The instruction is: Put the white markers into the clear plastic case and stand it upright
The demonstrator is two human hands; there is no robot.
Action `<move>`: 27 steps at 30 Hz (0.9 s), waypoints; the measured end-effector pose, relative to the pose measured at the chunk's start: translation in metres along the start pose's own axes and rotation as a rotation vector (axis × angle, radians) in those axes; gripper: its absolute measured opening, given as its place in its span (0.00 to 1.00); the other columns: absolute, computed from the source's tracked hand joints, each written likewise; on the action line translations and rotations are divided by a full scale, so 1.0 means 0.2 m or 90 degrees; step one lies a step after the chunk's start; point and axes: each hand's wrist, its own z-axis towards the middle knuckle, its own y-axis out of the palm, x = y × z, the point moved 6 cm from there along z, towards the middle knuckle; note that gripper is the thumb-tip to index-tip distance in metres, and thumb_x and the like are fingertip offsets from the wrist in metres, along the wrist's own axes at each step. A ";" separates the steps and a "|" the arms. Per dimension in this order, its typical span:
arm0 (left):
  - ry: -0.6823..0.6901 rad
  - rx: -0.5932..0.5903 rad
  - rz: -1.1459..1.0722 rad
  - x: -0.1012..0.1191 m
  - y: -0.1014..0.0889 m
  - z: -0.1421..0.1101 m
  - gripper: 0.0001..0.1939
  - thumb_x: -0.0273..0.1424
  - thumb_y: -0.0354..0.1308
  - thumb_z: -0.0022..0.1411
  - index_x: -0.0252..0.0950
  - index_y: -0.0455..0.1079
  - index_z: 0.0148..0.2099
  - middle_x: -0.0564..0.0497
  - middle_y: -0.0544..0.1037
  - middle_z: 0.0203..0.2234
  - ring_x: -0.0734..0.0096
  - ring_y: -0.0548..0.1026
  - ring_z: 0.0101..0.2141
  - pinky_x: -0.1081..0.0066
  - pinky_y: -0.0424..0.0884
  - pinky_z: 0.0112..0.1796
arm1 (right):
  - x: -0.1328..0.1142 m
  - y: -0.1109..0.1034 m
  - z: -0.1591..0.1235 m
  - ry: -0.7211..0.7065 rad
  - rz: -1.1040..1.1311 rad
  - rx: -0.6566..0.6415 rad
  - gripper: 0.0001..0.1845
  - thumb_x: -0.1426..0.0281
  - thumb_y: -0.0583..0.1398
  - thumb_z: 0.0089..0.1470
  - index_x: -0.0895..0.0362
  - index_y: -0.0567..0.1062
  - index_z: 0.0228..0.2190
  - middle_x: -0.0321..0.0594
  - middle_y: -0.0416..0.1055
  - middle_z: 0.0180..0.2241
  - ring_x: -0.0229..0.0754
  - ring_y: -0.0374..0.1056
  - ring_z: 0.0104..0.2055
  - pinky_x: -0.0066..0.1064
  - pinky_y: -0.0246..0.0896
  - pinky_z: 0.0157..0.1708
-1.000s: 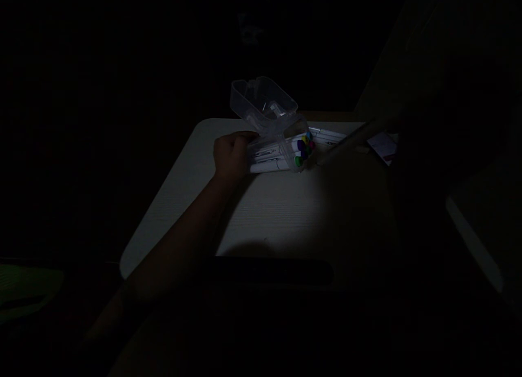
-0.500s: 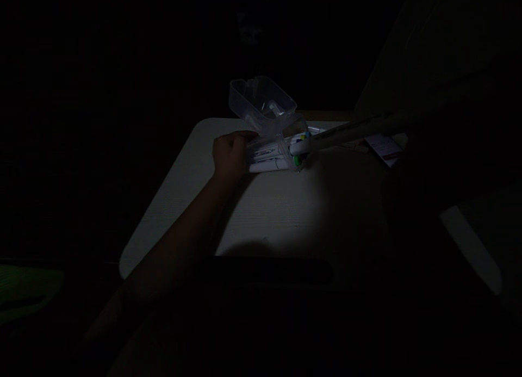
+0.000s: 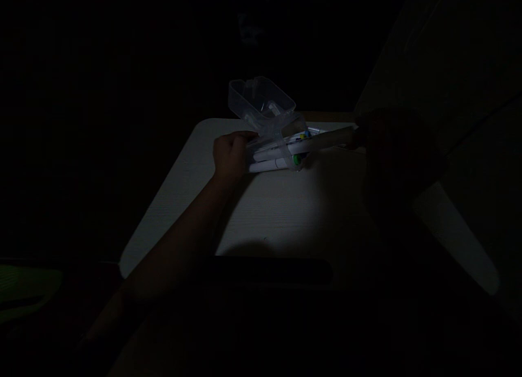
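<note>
A clear plastic pen case (image 3: 289,125) lies on its side on the small table, its hinged lid (image 3: 261,97) tipped up behind it. My left hand (image 3: 229,155) is closed round the left end of the case. Inside are several white markers, one with a green end (image 3: 297,160), others with yellow and blue ends. In deep shadow on the right, my right hand (image 3: 395,143) grips the far end of a white marker (image 3: 320,142). That marker's other end lies inside the case's open right side. The right fingers are barely visible.
The pale wood-grain tabletop (image 3: 269,214) has a long dark slot (image 3: 265,270) near its front edge. A green patch (image 3: 28,284) shows at lower left. Most of the surroundings are too dark to make out.
My right hand has moved left, sliding the white marker deeper into the case. It now covers the card-like item seen at the right before. My left hand and the case stay put.
</note>
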 end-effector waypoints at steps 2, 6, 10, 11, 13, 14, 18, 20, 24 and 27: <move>-0.018 0.024 -0.023 0.00 -0.01 0.00 0.20 0.36 0.46 0.60 0.39 0.80 0.35 0.50 0.84 0.32 0.63 0.82 0.41 0.68 0.75 0.45 | 0.00 -0.01 -0.01 -0.020 -0.004 0.106 0.23 0.61 0.50 0.68 0.58 0.81 0.36 0.44 0.80 0.37 0.43 0.76 0.43 0.39 0.70 0.48; -0.023 0.030 -0.039 0.02 -0.02 -0.01 0.20 0.37 0.47 0.58 0.38 0.80 0.31 0.50 0.83 0.29 0.63 0.81 0.40 0.68 0.75 0.44 | 0.02 0.01 -0.01 -0.012 0.003 0.162 0.23 0.61 0.51 0.67 0.58 0.80 0.29 0.42 0.80 0.31 0.41 0.76 0.37 0.35 0.71 0.41; -0.019 0.035 -0.030 0.03 -0.02 -0.01 0.21 0.40 0.46 0.60 0.40 0.79 0.31 0.51 0.82 0.28 0.64 0.81 0.40 0.70 0.75 0.45 | 0.04 0.01 0.00 -0.026 0.014 0.173 0.22 0.61 0.52 0.68 0.57 0.81 0.32 0.41 0.79 0.31 0.41 0.76 0.37 0.35 0.71 0.40; -0.016 0.033 -0.030 0.03 -0.02 -0.01 0.21 0.40 0.46 0.61 0.40 0.79 0.32 0.51 0.82 0.28 0.64 0.81 0.40 0.70 0.75 0.45 | 0.04 0.02 0.00 -0.041 0.017 0.168 0.21 0.61 0.52 0.67 0.57 0.81 0.33 0.42 0.79 0.31 0.41 0.76 0.37 0.35 0.71 0.40; -0.013 0.028 -0.026 0.03 -0.02 -0.01 0.21 0.39 0.46 0.61 0.39 0.80 0.32 0.51 0.82 0.28 0.64 0.81 0.40 0.70 0.75 0.44 | 0.03 0.05 0.00 -0.084 0.006 0.114 0.17 0.64 0.53 0.67 0.56 0.81 0.37 0.43 0.80 0.36 0.41 0.76 0.40 0.34 0.71 0.43; -0.012 0.027 -0.022 0.03 -0.02 -0.01 0.21 0.39 0.45 0.62 0.39 0.80 0.33 0.50 0.82 0.29 0.64 0.81 0.41 0.70 0.75 0.44 | 0.02 0.07 -0.01 -0.111 0.006 0.082 0.16 0.66 0.54 0.66 0.55 0.81 0.39 0.44 0.80 0.39 0.41 0.75 0.43 0.35 0.70 0.44; -0.010 0.028 -0.020 0.01 -0.01 0.00 0.21 0.39 0.46 0.63 0.39 0.80 0.34 0.50 0.83 0.30 0.64 0.81 0.41 0.70 0.75 0.44 | -0.03 0.17 -0.02 -0.170 0.032 -0.047 0.16 0.72 0.53 0.63 0.51 0.78 0.46 0.42 0.78 0.45 0.44 0.73 0.50 0.41 0.70 0.50; -0.016 0.029 -0.029 -0.01 -0.01 0.00 0.20 0.39 0.46 0.62 0.39 0.80 0.34 0.50 0.84 0.31 0.64 0.82 0.41 0.70 0.75 0.44 | -0.03 0.22 -0.03 -0.159 0.014 -0.123 0.18 0.73 0.53 0.61 0.48 0.78 0.47 0.41 0.77 0.47 0.46 0.72 0.52 0.45 0.68 0.53; -0.028 0.031 -0.035 -0.01 -0.01 0.00 0.20 0.37 0.47 0.62 0.39 0.79 0.33 0.51 0.84 0.31 0.63 0.82 0.42 0.69 0.75 0.45 | -0.02 0.27 -0.04 -0.167 0.026 -0.172 0.21 0.75 0.53 0.59 0.47 0.77 0.49 0.41 0.75 0.50 0.46 0.69 0.54 0.48 0.66 0.55; -0.031 0.033 -0.034 0.01 -0.01 0.00 0.20 0.37 0.46 0.62 0.39 0.79 0.33 0.51 0.83 0.30 0.63 0.81 0.42 0.69 0.75 0.45 | -0.04 0.28 -0.06 -0.194 0.038 -0.164 0.23 0.76 0.52 0.59 0.48 0.76 0.51 0.43 0.74 0.50 0.45 0.68 0.54 0.46 0.67 0.53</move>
